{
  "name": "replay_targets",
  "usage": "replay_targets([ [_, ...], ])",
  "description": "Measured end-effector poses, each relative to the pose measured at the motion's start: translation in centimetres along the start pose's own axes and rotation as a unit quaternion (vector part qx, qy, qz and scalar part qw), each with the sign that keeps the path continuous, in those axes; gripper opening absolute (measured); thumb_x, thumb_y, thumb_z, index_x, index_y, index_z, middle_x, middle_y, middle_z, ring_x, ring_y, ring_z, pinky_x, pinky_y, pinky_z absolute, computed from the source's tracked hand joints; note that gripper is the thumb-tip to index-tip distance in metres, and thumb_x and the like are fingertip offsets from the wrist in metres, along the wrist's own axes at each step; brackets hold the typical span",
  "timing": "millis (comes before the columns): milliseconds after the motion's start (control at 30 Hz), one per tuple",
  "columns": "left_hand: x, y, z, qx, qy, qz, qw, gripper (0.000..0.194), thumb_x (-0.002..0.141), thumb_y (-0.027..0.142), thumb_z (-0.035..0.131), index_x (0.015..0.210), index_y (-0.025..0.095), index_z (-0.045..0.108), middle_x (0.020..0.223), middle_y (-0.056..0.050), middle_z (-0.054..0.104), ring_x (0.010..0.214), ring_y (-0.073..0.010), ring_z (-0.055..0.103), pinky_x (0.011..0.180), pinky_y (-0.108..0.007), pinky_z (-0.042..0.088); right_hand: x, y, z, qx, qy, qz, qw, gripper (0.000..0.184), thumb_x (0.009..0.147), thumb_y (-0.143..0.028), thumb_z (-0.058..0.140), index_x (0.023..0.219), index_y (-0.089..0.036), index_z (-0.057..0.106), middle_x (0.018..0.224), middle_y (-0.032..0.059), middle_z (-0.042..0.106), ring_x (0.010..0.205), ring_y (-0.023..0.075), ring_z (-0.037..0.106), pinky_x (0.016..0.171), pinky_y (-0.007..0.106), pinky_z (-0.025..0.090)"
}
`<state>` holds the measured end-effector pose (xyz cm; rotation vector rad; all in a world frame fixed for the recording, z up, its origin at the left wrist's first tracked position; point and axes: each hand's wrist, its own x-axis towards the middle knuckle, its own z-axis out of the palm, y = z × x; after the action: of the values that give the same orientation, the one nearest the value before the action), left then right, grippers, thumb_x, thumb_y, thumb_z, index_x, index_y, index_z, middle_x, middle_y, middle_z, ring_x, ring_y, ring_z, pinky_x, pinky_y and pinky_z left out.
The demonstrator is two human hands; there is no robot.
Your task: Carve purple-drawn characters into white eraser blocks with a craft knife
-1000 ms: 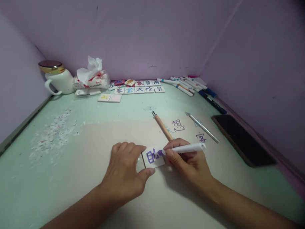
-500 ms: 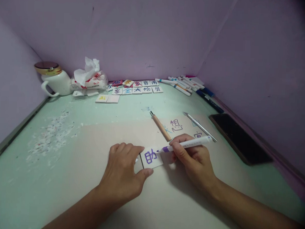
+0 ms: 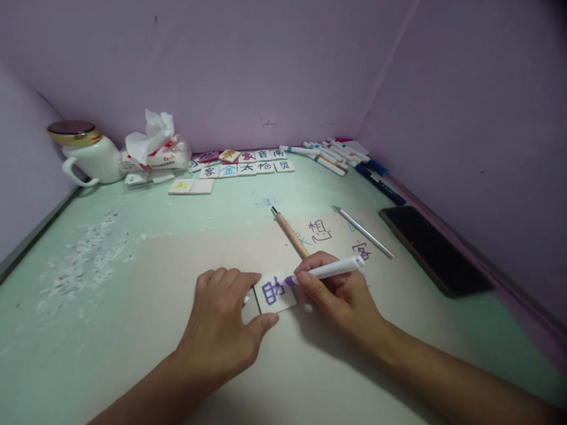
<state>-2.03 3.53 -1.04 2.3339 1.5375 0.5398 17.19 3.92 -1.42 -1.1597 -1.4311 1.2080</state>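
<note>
Tile (image 3: pixel 275 294), white with purple writing, flat on the middle of the bench (image 3: pixel 22 358); left hand (image 3: pixel 222 309) pinches it, finger at its far edge, thumb at its near one; right hand (image 3: pixel 343 294) grips a white marker (image 3: pixel 336 267), tip close over the writing, contact unclear; tile looks light and stiff, likely quick to slide, perhaps apt to chip at corners; best held by opposite edges, clear of ink that may smear; marker probably light, smooth, best gripped low; phone (image 3: pixel 433 249) near bench's right edge.
</note>
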Motion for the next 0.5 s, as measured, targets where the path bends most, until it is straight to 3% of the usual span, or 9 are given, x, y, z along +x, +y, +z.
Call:
replay_targets([
  [233,-0.01,-0.02,0.06,0.001,0.006,0.004,1.000,0.035,0.071,0.033,0.068,0.100,0.018,0.058,0.084,-0.004,0.061,0.082,-0.0237,0.052,0.084,-0.046,0.033,-0.11,0.00,-0.25,-0.006,0.041,-0.013,0.999,0.016,0.086,-0.033,0.055,0.079,-0.019,0.056,0.055,-0.0041,0.052,0.050,0.0089,0.046,0.047,0.021,0.034],
  [500,-0.12,-0.15,0.00,0.001,0.003,0.005,1.000,0.036,0.071,0.034,0.068,0.101,0.018,0.057,0.086,-0.004,0.061,0.084,-0.0242,0.051,0.084,-0.046,0.033,-0.16,0.06,-0.19,0.000,0.026,-0.001,1.000,0.015,0.086,-0.033,0.056,0.081,-0.018,0.057,0.056,-0.0037,0.053,0.051,0.0092,0.046,0.048,0.022,0.035],
])
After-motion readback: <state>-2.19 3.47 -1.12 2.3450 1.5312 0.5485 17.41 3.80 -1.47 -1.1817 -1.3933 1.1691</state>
